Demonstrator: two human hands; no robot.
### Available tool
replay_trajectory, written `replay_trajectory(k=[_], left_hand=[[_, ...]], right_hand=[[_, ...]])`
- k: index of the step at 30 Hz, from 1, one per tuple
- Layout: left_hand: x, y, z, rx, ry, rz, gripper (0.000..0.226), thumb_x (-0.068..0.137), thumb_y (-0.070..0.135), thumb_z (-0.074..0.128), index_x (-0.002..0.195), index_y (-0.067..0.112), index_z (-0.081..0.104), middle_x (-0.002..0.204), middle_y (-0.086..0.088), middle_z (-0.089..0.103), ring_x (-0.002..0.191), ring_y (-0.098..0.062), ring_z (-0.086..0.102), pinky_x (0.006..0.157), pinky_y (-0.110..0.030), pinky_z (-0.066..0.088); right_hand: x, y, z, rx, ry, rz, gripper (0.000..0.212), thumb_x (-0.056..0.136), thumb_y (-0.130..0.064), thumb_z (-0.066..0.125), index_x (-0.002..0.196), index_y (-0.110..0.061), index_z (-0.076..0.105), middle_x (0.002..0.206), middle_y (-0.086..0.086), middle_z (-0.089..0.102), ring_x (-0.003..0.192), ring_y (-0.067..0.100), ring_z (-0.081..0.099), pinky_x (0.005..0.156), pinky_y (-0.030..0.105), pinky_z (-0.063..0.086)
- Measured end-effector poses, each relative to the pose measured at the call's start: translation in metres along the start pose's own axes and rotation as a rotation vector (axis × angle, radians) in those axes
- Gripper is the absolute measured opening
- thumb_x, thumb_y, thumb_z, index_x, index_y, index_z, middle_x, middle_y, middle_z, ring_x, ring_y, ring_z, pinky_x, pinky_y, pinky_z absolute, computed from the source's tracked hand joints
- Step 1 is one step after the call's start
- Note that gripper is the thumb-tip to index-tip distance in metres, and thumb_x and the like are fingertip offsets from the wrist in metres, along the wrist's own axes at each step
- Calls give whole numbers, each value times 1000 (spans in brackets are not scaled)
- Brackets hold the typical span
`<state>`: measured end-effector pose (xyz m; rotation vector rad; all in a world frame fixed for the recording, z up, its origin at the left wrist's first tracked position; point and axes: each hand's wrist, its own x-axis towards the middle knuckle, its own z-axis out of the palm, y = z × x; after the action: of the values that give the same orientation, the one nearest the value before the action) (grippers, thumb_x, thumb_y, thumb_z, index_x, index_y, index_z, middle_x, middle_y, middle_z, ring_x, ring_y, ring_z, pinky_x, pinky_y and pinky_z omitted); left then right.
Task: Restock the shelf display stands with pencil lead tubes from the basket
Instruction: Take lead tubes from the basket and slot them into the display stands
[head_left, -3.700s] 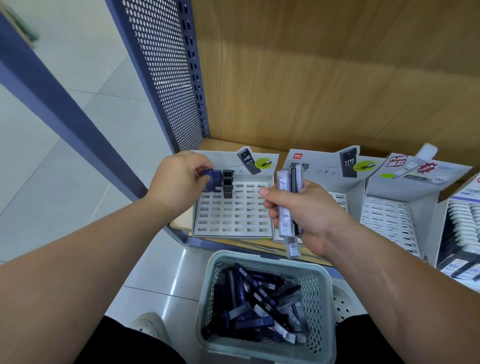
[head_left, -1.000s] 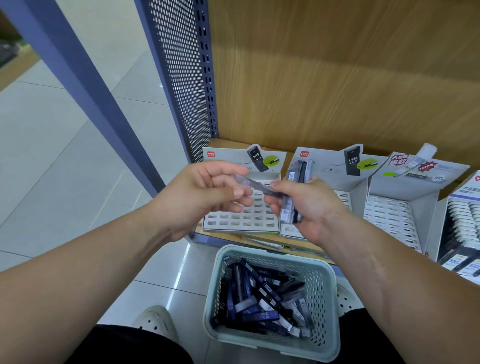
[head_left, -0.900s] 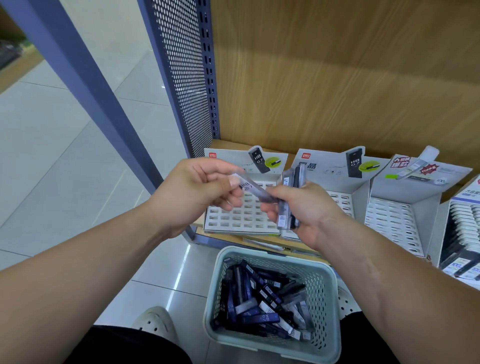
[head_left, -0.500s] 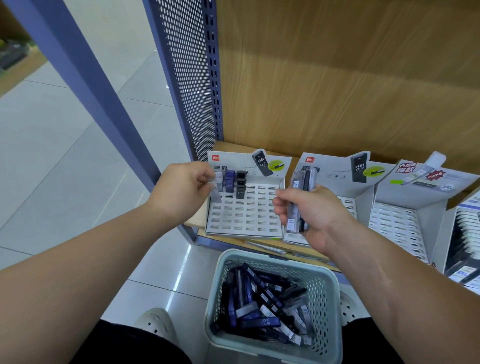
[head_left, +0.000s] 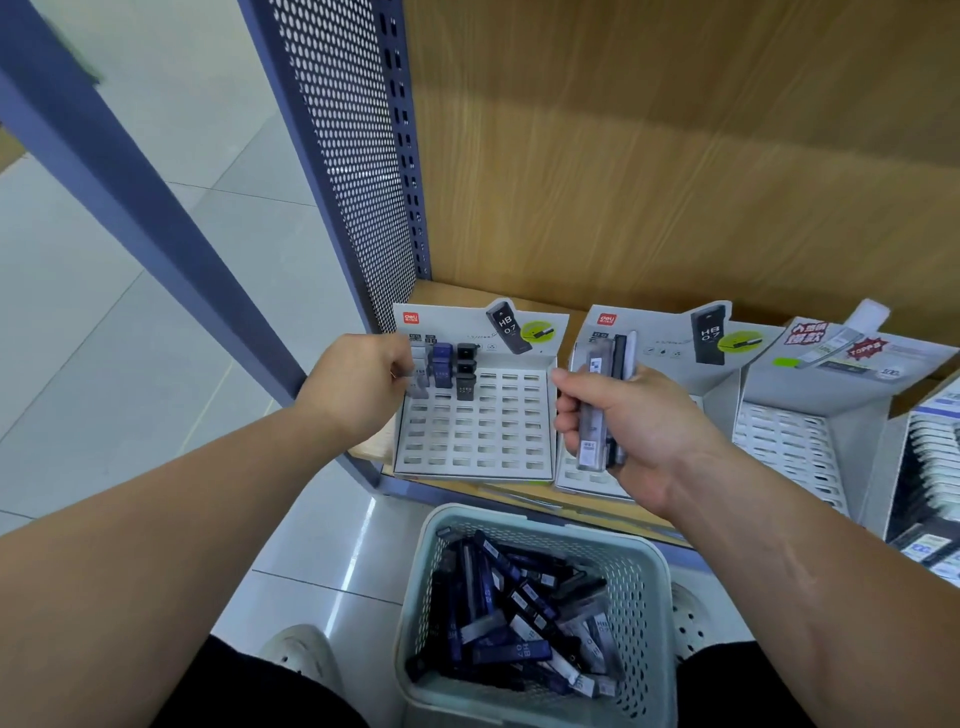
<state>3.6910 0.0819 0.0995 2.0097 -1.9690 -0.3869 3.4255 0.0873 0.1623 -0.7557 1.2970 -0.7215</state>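
- A few seated tubes (head_left: 453, 366) are found in the top-left slots of the left display stand (head_left: 472, 441); most of its slots are unfilled.
- A pale tube (head_left: 418, 382) is pinched by the left hand (head_left: 358, 384) at that stand's leftmost column.
- A bundle of tubes (head_left: 592, 415) is gripped upright in the right hand (head_left: 634, 431), in front of the second stand (head_left: 576, 483).
- Many loose tubes (head_left: 509, 618) are left in the basket (head_left: 652, 566), and the third stand (head_left: 779, 441) appears bare, so most of the job is judged undone.
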Motion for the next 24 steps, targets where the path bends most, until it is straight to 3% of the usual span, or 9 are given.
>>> replay_trajectory(k=[7,13,16,20,24], left_hand=[[3,0,4,121,18,86,19,91,12,60,88,16,79,89,-7,72,82,-28,62,70,-38,53],[2,11,2,45,46,7,14,91,22,65,101,18,73,95,-3,68,89,-25,61,75,-37,52],[-2,36,-11,-211,84,-55,10,90,32,69,98,24,69,88,4,68,81,-18,63,74,-32,51],[-22,80,-26,-752,-213,-68,21,89,32,73,80,15,66,71,-5,69,61,-19,68,57,-32,52],[-46,105,-25,-938,-392,-56,30,72,35,85,83,12,69,73,-12,70,63,-22,68,53,-30,50]], right_hand=[[1,-1,1,16,-37,4,17,89,-15,77,96,-8,63,67,4,65,54,14,63,49,25,51],[-1,-2,2,2,-104,27,21,87,-20,80,92,-12,61,69,2,62,56,12,64,52,24,53],[-2,-2,6,32,-85,6,26,83,-23,83,95,-14,61,67,0,62,55,11,64,52,24,53],[-4,-3,11,132,-33,-53,30,80,-28,85,95,-17,62,58,-7,63,54,11,63,54,26,54],[-7,1,15,195,62,-100,28,79,-31,86,90,-17,64,58,-6,64,56,12,66,54,28,54]])
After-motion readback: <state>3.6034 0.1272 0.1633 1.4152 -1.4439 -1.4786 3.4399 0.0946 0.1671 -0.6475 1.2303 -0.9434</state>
